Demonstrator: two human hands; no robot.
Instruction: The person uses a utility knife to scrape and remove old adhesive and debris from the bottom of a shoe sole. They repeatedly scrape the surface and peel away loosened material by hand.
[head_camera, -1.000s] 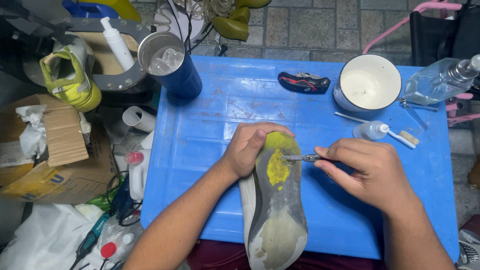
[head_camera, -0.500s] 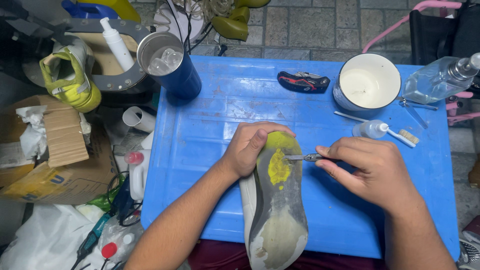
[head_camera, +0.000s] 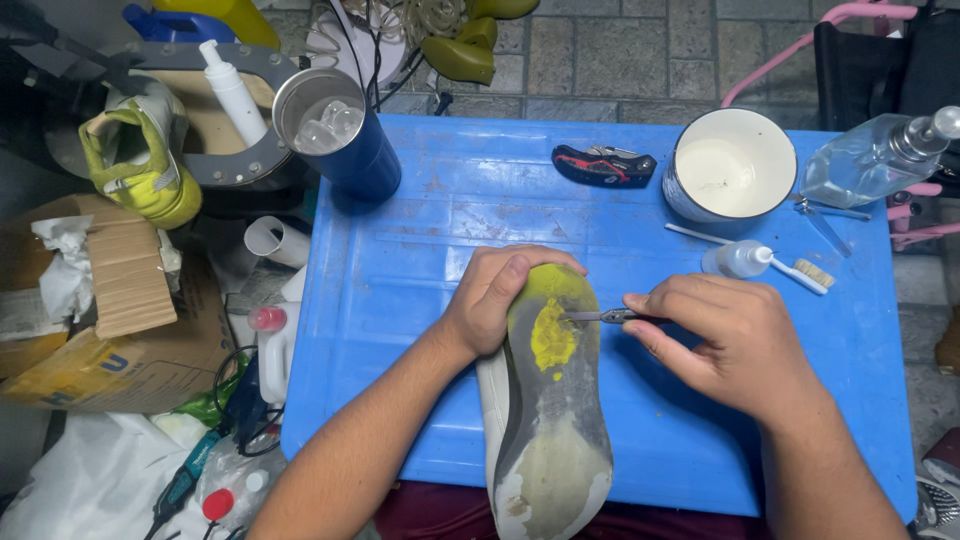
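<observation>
Brown cardboard box at left

- The shoe upper is hidden beneath its upturned sole.
- The tool handle is covered by the right hand.
- The bench near edge is cut off by the forearms.

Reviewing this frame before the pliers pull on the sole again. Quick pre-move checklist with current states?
1. Shoe held steady: ok, left hand wraps the toe end, sole facing up.
2. Pliers gripped: ok, right hand holds the handles.
3. Pliers tip on target: ok, tip sits at the edge of the yellow patch.
4. Tip actually clamped on something: cannot tell, too small.
5. Left fingers out of the tip's path: ok, thumb lies to the far side of the patch.
6. Nearby small bottle and brush apart from the right hand: ok, a gap shows on the blue table.
</observation>
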